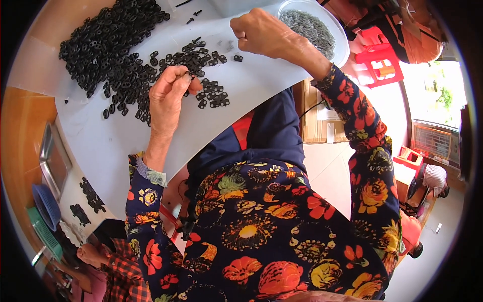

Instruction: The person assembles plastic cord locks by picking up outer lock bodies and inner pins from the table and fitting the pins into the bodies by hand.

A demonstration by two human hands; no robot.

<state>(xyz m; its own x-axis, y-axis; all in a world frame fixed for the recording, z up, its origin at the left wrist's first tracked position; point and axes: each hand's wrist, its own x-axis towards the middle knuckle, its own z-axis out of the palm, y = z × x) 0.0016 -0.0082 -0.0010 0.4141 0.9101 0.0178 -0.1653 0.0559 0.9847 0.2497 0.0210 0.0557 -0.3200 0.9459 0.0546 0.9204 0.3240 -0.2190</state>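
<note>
My left hand (167, 93) is over the near side of the spread-out black parts, thumb and forefinger pinched on a small black plastic piece that barely shows at the fingertips. Around and beyond it lie many small black plastic pieces (215, 95), oval with two holes, loose on the pale tabletop (261, 75). My right hand (264, 34) is raised over the table's right part, its fingers curled closed. Whatever those fingers hold, if anything, is hidden. Just right of that hand stands a clear round tub (343, 43) with a mass of tiny grey, see-through pieces (309, 30).
A big heap of black pieces (108, 38) covers the far left. Small black pins (190, 20) lie beyond the spread. A cardboard box (314, 118) stands below the table's right edge, with a red stool (380, 64) farther right. A co-worker in a checked sleeve (126, 264) sits at lower left.
</note>
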